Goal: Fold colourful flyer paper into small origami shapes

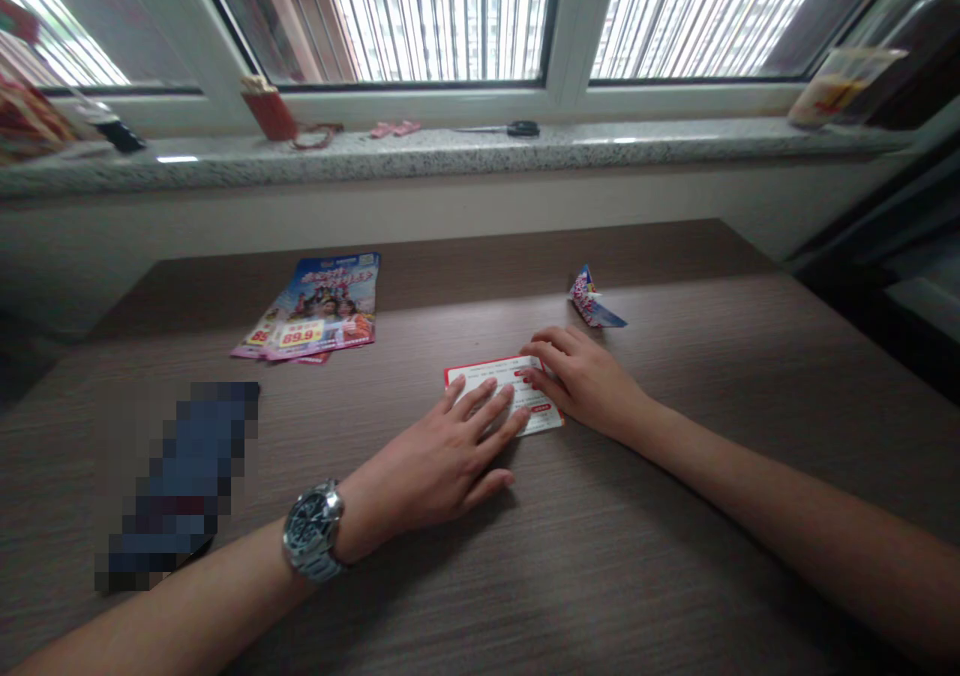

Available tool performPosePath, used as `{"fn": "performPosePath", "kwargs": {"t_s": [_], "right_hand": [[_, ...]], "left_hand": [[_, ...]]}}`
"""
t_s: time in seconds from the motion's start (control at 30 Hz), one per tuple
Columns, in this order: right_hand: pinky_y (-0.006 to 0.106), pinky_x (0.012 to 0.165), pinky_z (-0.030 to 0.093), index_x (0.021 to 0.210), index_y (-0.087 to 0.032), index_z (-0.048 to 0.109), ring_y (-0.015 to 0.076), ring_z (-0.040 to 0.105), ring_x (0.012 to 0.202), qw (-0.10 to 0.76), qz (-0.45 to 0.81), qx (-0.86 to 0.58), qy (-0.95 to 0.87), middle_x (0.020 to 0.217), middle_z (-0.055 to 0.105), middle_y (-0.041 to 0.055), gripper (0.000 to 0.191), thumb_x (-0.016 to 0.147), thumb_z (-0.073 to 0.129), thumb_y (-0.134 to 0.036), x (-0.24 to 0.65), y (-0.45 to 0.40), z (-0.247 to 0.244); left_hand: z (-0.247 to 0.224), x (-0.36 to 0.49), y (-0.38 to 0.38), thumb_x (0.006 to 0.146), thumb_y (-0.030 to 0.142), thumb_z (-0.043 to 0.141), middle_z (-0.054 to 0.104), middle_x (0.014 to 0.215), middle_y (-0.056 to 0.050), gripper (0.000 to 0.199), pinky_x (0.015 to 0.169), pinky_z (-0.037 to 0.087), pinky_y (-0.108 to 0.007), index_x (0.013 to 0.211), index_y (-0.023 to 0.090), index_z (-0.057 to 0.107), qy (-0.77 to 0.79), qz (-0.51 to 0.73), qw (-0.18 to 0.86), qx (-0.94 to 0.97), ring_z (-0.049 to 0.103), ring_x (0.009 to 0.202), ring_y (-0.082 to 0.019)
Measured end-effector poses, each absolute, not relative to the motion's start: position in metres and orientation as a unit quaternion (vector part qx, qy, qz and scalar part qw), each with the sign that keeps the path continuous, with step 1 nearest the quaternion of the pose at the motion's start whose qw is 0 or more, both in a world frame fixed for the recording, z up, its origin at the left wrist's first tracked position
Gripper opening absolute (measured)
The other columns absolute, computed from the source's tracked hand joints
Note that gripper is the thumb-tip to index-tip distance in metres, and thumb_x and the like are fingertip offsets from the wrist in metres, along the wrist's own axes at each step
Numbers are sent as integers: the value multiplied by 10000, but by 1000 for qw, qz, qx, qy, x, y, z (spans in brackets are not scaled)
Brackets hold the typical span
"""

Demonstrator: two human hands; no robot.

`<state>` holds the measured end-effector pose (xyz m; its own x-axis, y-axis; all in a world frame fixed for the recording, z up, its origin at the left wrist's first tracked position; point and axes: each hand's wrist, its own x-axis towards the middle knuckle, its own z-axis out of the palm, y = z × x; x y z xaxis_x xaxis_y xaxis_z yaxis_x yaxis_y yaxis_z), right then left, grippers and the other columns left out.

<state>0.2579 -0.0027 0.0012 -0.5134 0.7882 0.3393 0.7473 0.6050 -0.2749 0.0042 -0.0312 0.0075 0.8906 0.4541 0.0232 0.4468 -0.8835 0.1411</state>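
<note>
A small white printed sheet of paper with a red edge lies flat on the table under both hands. My left hand is open on it, palm down, with its fingers spread across the lower left part and its thumb off the paper. From the right, my right hand touches the sheet's upper right part. Its fingers are bent but apart, and the palm side is hidden. Just beyond that hand stands a folded paper piece with a colourful print and a pointed top.
Colourful flyers overlap at the table's back left. A pixelated dark blue object lies nearer on the left. Along the granite windowsill are scissors, a red container and a clear plastic cup.
</note>
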Motion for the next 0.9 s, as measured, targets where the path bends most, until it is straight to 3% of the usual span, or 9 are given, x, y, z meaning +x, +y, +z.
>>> {"fn": "performPosePath", "kwargs": {"t_s": [0.27, 0.5, 0.7, 0.9], "right_hand": [[487, 1039, 542, 1385, -186, 596, 297, 634, 1240, 214, 73, -373, -900, 1376, 650, 148, 379, 1027, 508, -276, 260, -49, 2], [507, 1135, 488, 1442, -131, 553, 321, 543, 1370, 174, 39, -330, -927, 1455, 581, 181, 461, 1006, 557, -279, 272, -71, -11], [521, 1160, 452, 1477, -165, 522, 325, 467, 1428, 181, 63, -327, -926, 1514, 515, 175, 548, 961, 644, -303, 276, -73, -18], [525, 1170, 438, 1454, -184, 552, 315, 461, 1434, 192, 74, -336, -919, 1519, 511, 163, 510, 966, 637, -304, 276, -74, -18]], "left_hand": [[4, 4, -33, 1048, 491, 400, 299, 1642, -178, 639, 1220, 246, -583, 1590, 175, 280, 232, 39, 66, 970, 296, 1512, -370], [3, 2, -33, 1046, 481, 401, 283, 1642, -198, 635, 1221, 224, -607, 1579, 149, 308, 226, 25, 58, 972, 266, 1522, -384], [3, 2, -33, 1038, 481, 429, 255, 1658, -176, 688, 1227, 225, -590, 1618, 186, 206, 230, 24, 65, 971, 250, 1531, -370], [3, -2, -33, 1042, 485, 422, 205, 1677, -145, 701, 1257, 177, -556, 1629, 206, 160, 227, 22, 75, 971, 189, 1557, -332]]}}
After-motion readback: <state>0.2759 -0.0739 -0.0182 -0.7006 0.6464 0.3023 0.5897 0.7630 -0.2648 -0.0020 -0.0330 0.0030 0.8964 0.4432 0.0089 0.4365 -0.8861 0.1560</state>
